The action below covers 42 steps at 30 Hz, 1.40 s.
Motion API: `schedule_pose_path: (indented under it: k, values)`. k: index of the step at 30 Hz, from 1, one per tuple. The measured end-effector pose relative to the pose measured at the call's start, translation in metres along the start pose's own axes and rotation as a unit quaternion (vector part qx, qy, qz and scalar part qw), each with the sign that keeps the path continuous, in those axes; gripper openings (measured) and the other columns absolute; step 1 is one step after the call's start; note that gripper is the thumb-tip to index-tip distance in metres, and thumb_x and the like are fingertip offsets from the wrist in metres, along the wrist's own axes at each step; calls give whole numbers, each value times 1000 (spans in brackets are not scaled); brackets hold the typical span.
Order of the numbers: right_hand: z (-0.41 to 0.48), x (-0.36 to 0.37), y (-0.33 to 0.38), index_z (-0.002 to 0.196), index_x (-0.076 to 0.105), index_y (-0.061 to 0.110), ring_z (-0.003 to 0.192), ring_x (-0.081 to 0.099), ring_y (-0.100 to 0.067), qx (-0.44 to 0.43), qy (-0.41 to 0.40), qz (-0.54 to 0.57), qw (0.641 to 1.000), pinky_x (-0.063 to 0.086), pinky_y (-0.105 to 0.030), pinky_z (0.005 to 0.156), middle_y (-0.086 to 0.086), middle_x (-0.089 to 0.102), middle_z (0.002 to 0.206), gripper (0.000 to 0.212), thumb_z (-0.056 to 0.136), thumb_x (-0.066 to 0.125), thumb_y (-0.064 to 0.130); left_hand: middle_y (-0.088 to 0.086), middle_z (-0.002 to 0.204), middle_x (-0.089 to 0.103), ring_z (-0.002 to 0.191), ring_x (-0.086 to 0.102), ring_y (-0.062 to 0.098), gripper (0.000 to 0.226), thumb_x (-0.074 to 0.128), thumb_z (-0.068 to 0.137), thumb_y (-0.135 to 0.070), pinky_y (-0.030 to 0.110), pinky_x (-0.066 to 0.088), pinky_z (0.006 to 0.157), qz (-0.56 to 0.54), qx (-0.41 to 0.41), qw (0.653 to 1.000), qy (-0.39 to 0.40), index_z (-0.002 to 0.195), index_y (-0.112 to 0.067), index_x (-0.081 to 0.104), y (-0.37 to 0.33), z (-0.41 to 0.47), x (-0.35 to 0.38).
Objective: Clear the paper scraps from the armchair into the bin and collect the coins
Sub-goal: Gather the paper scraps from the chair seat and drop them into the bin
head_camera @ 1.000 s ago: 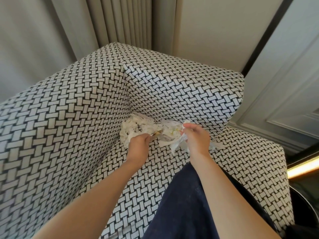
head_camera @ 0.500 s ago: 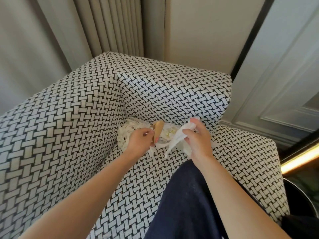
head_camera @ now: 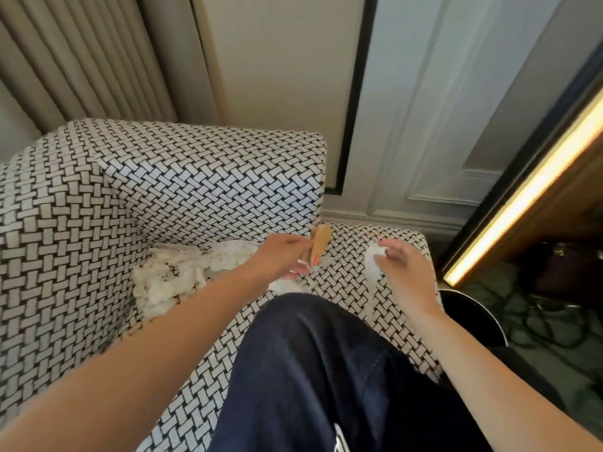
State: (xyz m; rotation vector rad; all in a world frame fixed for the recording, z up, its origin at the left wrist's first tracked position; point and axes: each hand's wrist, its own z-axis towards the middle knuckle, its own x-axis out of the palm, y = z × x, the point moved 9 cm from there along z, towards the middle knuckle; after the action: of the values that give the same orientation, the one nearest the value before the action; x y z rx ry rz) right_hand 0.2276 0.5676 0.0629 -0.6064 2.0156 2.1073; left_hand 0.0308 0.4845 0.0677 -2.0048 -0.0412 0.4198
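Note:
The armchair (head_camera: 208, 187) has a black-and-white woven pattern. In its back corner lies a crumpled white cloth or paper heap (head_camera: 176, 275). My left hand (head_camera: 284, 256) pinches a tan paper scrap (head_camera: 321, 239) and some white scrap above the seat. My right hand (head_camera: 403, 272) holds a white crumpled paper scrap (head_camera: 372, 261) over the seat's right side. The black round bin (head_camera: 473, 318) shows only as a rim just right of the chair, under my right forearm. No coins are visible.
My knee in dark trousers (head_camera: 319, 370) rests on the seat front. Curtains (head_camera: 81, 57) hang behind the chair and a panelled wall (head_camera: 440, 125) stands to the right. A lit strip (head_camera: 522, 197) and dark cables (head_camera: 548, 324) lie on the floor at right.
Both hands have lifted from the heap and moved right, each carrying its scrap. The view has swung right, bringing the bin's rim into sight.

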Motion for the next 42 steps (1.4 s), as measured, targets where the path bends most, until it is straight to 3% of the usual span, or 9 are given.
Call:
schedule_pose_path:
  k: [4, 8, 12, 17, 22, 25, 32, 36, 42]
  values:
    - [6, -51, -18, 108, 67, 13, 86, 55, 4, -19, -23, -58, 998, 39, -10, 78, 8, 63, 96, 20, 90, 60, 18, 4, 101, 68, 76, 66, 11, 28, 50, 95, -29, 22, 50, 63, 3, -34, 998, 51, 115, -13, 61, -10, 18, 66]
    - [17, -109, -48, 105, 68, 15, 87, 52, 0, 8, -80, -101, 992, 33, -7, 73, 4, 60, 104, 19, 90, 61, 23, 3, 101, 66, 82, 64, 13, 19, 52, 93, -23, 23, 52, 68, 6, -63, 991, 114, 104, -13, 64, -15, 29, 136]
    - [25, -157, -91, 104, 71, 13, 101, 58, -19, 84, -110, -84, 987, 45, -32, 90, -3, 66, 104, 20, 88, 63, 22, 5, 107, 66, 83, 64, 12, 24, 52, 93, -28, 20, 52, 62, -8, -118, 982, 148, 108, -12, 63, -5, 39, 195]
    - [17, -193, -152, 81, 65, 28, 95, 63, -22, 199, -122, 10, 972, 50, -41, 93, 1, 66, 88, 9, 87, 66, 22, 6, 110, 63, 83, 62, 13, 29, 51, 92, -29, 24, 50, 66, -38, -156, 974, 162, 113, -11, 61, 1, 54, 255]
    - [13, -211, -204, 109, 66, 7, 91, 65, -20, 273, -141, 61, 950, 52, -27, 78, -8, 68, 99, 27, 86, 67, 21, 4, 114, 65, 93, 63, 18, 36, 40, 98, -37, 26, 48, 68, -47, -167, 965, 197, 117, -13, 58, -3, 62, 302]
    - [13, -215, -225, 109, 64, 5, 87, 65, -16, 302, -158, 97, 935, 49, -22, 69, -11, 68, 104, 26, 87, 66, 18, 5, 119, 63, 96, 62, 18, 41, 33, 100, -37, 25, 47, 63, -41, -183, 961, 203, 130, -13, 47, -1, 65, 316]
    - [23, -200, -235, 117, 60, 8, 98, 63, -16, 337, -145, 144, 919, 49, -31, 91, -5, 69, 102, 26, 98, 48, 20, 7, 119, 64, 98, 63, 19, 41, 32, 101, -34, 29, 47, 76, -32, -182, 963, 198, 135, -14, 44, 4, 72, 315]
    - [21, -179, -233, 139, 41, 14, 118, 53, -22, 384, -67, 153, 908, 42, -39, 104, -5, 57, 130, 41, 100, 40, 29, 8, 119, 64, 94, 63, 17, 42, 32, 101, -32, 31, 47, 81, -32, -173, 968, 181, 138, -15, 41, 6, 74, 305]
    - [12, -171, -216, 144, 32, 15, 124, 50, -27, 398, -21, 139, 907, 43, -38, 100, -9, 48, 140, 49, 100, 39, 35, 9, 123, 62, 109, 60, 23, 38, 34, 101, -29, 36, 47, 93, -35, -163, 969, 181, 133, -11, 43, -1, 66, 286]
